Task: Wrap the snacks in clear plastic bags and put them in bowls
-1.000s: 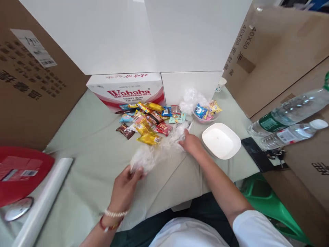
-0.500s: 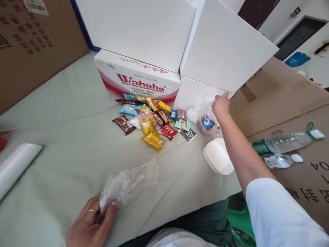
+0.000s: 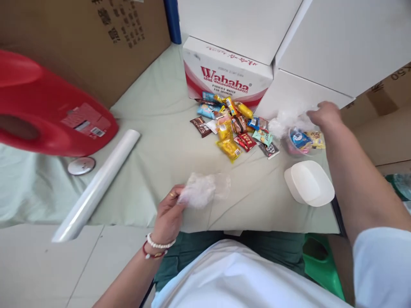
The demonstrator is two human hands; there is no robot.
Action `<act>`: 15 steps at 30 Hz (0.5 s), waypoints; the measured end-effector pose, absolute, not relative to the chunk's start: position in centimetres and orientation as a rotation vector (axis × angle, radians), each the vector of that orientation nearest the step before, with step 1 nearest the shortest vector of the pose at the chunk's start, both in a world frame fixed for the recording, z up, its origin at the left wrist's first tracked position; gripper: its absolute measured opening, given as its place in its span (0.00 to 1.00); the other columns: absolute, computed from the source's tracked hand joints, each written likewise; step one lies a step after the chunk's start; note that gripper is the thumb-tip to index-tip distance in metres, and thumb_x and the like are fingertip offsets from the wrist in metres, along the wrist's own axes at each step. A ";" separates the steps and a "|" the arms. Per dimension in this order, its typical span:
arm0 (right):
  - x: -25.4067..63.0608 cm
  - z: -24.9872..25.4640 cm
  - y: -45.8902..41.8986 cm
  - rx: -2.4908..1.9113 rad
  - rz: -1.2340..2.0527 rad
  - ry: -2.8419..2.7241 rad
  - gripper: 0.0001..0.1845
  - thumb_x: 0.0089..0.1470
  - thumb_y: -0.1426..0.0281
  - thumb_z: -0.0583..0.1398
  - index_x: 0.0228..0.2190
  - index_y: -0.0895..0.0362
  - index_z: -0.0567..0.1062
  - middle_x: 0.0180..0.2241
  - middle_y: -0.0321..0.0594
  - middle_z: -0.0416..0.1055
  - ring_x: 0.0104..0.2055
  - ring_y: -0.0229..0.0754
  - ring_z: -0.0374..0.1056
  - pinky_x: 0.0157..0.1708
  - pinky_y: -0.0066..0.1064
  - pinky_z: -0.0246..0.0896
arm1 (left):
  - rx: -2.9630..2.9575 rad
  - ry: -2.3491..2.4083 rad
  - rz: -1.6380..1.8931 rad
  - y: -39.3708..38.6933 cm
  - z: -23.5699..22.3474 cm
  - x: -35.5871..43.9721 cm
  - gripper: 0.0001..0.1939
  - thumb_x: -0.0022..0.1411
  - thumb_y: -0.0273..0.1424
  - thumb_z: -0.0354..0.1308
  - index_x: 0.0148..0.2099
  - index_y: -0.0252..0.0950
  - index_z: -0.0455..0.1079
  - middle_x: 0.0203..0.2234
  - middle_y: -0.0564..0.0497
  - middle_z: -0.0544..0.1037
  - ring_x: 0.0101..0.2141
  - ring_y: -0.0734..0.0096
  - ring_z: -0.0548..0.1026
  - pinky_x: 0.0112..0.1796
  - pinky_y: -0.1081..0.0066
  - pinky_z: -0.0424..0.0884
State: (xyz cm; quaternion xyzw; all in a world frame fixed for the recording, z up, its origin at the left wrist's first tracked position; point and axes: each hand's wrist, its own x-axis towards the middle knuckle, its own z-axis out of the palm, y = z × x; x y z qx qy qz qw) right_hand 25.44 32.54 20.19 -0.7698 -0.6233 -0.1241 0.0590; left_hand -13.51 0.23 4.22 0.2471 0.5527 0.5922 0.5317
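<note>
My left hand [image 3: 171, 207], with a ring and beaded bracelets, pinches a crumpled clear plastic bag [image 3: 201, 190] above the front of the table. My right hand [image 3: 327, 116] reaches far right with curled fingers, at the edge of a heap of crumpled clear plastic [image 3: 284, 124] against the white box. Its fingertips are partly hidden, so what they hold is unclear. Just below it, a clear round tub [image 3: 291, 147] holds small colourful packets. Nearer to me stands an open white plastic container [image 3: 310, 184]. A pile of wrapped snacks [image 3: 239, 124] lies left of the tub.
A Wahaha carton [image 3: 224, 79] stands behind the snacks, beside white panels [image 3: 340, 42]. On the left are a red jug [image 3: 58, 107], a round lid [image 3: 81, 165] and a white roll [image 3: 99, 184] overhanging the table's front edge. A green stool [image 3: 323, 265] is below right.
My view has swung left and down, bringing the red jug and the whole roll into sight. The bag in my left hand is more bunched up. My right hand stays by the plastic heap.
</note>
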 end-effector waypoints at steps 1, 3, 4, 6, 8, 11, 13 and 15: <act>25.1 20.2 30.8 -2.186 -0.318 -1.867 0.31 0.65 0.59 0.55 0.48 0.79 0.77 0.48 0.68 0.75 0.47 0.43 0.73 0.41 0.41 0.58 | 0.533 1.259 1.403 0.3 4.7 -13.2 0.19 0.46 0.43 0.72 0.38 0.39 0.76 0.37 0.48 0.80 0.41 0.61 0.77 0.43 0.65 0.74; 23.4 19.6 25.9 -1.854 0.053 -1.912 0.28 0.67 0.60 0.51 0.51 0.71 0.77 0.48 0.58 0.77 0.49 0.40 0.73 0.43 0.39 0.59 | 0.431 1.180 1.335 0.4 5.5 -12.2 0.21 0.46 0.44 0.70 0.40 0.39 0.77 0.40 0.45 0.81 0.46 0.52 0.78 0.45 0.58 0.76; 22.1 18.9 23.1 -1.693 0.352 -1.982 0.25 0.66 0.60 0.54 0.48 0.67 0.80 0.45 0.52 0.79 0.47 0.41 0.74 0.44 0.38 0.62 | 0.388 1.148 1.288 0.4 5.8 -11.7 0.21 0.47 0.46 0.69 0.40 0.39 0.78 0.40 0.43 0.82 0.48 0.47 0.78 0.46 0.54 0.76; 19.2 16.9 17.3 -1.410 1.003 -2.063 0.18 0.61 0.58 0.62 0.46 0.56 0.81 0.46 0.44 0.79 0.48 0.44 0.75 0.46 0.36 0.68 | 0.331 1.078 1.188 0.6 6.2 -10.4 0.22 0.50 0.49 0.66 0.41 0.39 0.78 0.40 0.41 0.83 0.51 0.43 0.78 0.47 0.49 0.76; 16.3 14.2 12.3 -1.221 1.491 -1.935 0.26 0.56 0.55 0.66 0.53 0.52 0.78 0.53 0.43 0.77 0.53 0.46 0.74 0.48 0.36 0.70 | 0.298 1.002 1.108 1.0 6.3 -9.2 0.23 0.54 0.50 0.63 0.43 0.38 0.77 0.41 0.41 0.83 0.51 0.43 0.78 0.47 0.48 0.77; 13.6 10.0 7.3 -1.115 1.895 -1.626 0.34 0.50 0.53 0.69 0.56 0.53 0.74 0.50 0.43 0.77 0.49 0.44 0.74 0.46 0.35 0.70 | 0.236 0.981 1.042 1.9 6.0 -7.8 0.21 0.60 0.48 0.60 0.45 0.37 0.76 0.40 0.41 0.83 0.47 0.50 0.81 0.45 0.54 0.79; 13.2 7.7 5.6 -1.156 1.925 -1.416 0.28 0.48 0.53 0.70 0.46 0.56 0.76 0.38 0.38 0.78 0.39 0.41 0.74 0.39 0.32 0.69 | 0.186 1.041 1.004 2.5 5.8 -7.4 0.19 0.65 0.47 0.57 0.44 0.35 0.75 0.37 0.42 0.83 0.40 0.57 0.83 0.40 0.60 0.80; 13.4 6.1 4.6 -1.259 1.859 -1.243 0.23 0.46 0.52 0.69 0.36 0.56 0.75 0.28 0.32 0.72 0.27 0.36 0.68 0.30 0.28 0.64 | 0.155 1.111 0.959 2.9 5.7 -7.5 0.18 0.68 0.46 0.55 0.42 0.34 0.73 0.35 0.43 0.82 0.34 0.62 0.82 0.34 0.64 0.80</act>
